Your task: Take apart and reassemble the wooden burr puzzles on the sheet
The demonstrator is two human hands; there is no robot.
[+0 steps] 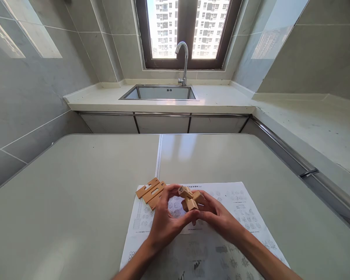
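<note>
The left hand [166, 222] and the right hand [219, 218] hold the blocks [190, 199] up over the paper [204, 245]. The grip of each hand is clamped on the blocks, with thumbs at the near side and fingers curled round, maybe so the crossed wood can't slip apart. Three flat bits [149, 197] of wood lie side by side on the paper's top left corner, poking over onto the tabletop [76, 190], perhaps to be close but not in the way. The paper lies flat, likely so its little pictures [249, 221] show.
</note>
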